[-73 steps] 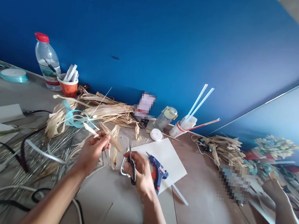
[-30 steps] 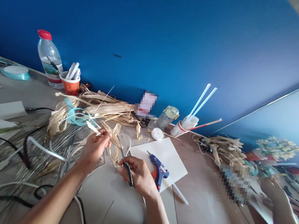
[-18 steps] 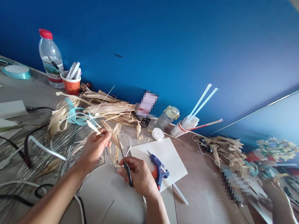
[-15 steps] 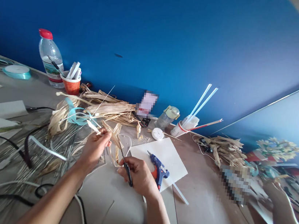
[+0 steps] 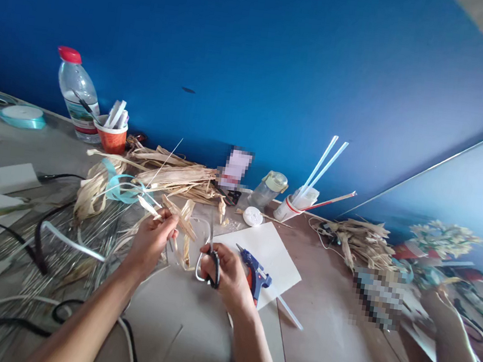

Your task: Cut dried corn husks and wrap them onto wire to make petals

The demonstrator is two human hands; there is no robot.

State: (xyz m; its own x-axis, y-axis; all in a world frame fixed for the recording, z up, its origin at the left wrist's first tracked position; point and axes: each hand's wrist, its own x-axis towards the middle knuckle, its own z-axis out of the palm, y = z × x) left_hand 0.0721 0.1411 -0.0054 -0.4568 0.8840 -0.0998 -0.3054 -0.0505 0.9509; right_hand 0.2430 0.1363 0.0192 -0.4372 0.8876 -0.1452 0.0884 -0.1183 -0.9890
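Observation:
My left hand (image 5: pixel 152 243) pinches a dried corn husk (image 5: pixel 181 219) between thumb and fingers. A pale folded piece (image 5: pixel 148 207) and a thin white wire (image 5: pixel 164 162) stick up by the same hand; whether it holds them too I cannot tell. Scissors (image 5: pixel 214 269) with black handles are in my right hand (image 5: pixel 229 277), fingers in the loops and blades pointing up, apart from the husk. Just right of that hand, a blue glue gun (image 5: pixel 256 272) lies on a white sheet (image 5: pixel 279 248).
Behind my hands lie a husk bundle (image 5: pixel 180 176) and turquoise ribbon (image 5: pixel 123 183). Thin wires (image 5: pixel 41 279) and cables cover the left side. A bottle (image 5: pixel 78 97), a red cup (image 5: pixel 111 137), a jar (image 5: pixel 268 189) and a white cup (image 5: pixel 287 209) line the wall. Another person's arm (image 5: pixel 449 327) is at right.
The scissors have come away from the husk and swung from a leftward slant to nearly upright. My left hand keeps its hold on the husk. The view has shifted slightly.

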